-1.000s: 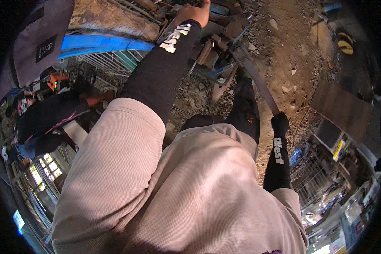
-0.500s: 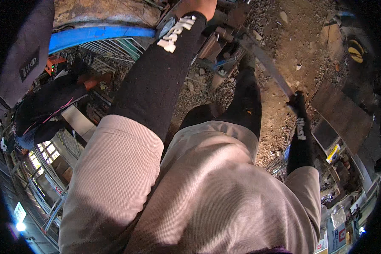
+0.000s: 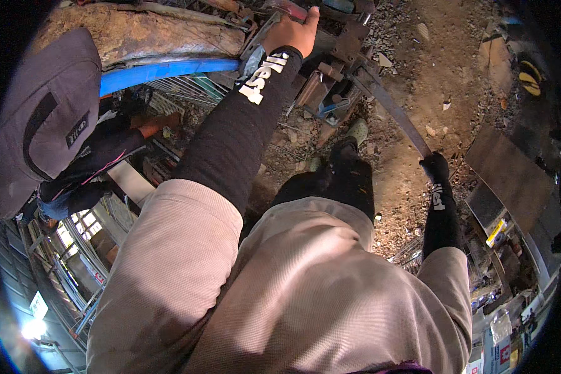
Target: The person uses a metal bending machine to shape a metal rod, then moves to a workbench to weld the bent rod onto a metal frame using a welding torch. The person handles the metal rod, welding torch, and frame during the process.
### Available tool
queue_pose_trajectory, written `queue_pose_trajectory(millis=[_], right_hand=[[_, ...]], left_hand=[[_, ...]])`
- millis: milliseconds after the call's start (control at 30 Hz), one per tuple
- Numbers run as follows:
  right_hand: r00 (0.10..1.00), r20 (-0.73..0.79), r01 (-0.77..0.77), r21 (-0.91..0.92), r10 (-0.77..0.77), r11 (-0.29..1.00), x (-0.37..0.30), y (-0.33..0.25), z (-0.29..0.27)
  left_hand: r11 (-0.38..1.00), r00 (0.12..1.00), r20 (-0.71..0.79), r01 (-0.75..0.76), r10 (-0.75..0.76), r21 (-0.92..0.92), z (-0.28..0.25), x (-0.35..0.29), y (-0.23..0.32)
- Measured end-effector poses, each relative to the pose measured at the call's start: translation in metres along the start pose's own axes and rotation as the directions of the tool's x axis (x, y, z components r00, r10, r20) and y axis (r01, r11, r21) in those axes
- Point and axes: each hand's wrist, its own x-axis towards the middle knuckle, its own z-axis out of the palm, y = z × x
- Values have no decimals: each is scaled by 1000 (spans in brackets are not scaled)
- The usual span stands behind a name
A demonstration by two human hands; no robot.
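Centre-right, my right hand [image 3: 435, 167] clasps a long, flat metal bar [image 3: 397, 115]. Upper centre, my left hand [image 3: 291, 35] grips something I can't tell.

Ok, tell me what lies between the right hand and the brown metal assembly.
In the head view, a long flat metal bar spans the stretch from the right hand to the brown metal assembly, with stony dirt floor beneath it.

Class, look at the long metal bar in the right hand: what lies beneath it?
Stony brown ground shows on both sides of most of the metal bar; the strip directly below is covered, so its surface cannot be seen.
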Motion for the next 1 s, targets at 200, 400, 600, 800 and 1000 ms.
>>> queue_pose_trajectory(millis=[200,400,600,800,1000], right_hand=[[996,80,-29,18,27,999,-12,5,31],[977,-147,-143,94,155,985,-44,-24,40],[942,-238,-221,93,237,971,-77,-50,67],[889,-309,-262,265,339,928,-99,-66,93],[862,-322,-324,243,391,915,-104,-77,102]], left_hand=[[985,978,127,170,-164,-42,-4,-2,5],[987,993,60,106,-100,-118,-14,-6,12],[980,991,56,126,-118,-151,-7,4,7],[992,978,-183,-112,99,-59,10,28,0],[991,998,28,-59,63,-122,10,35,0]])
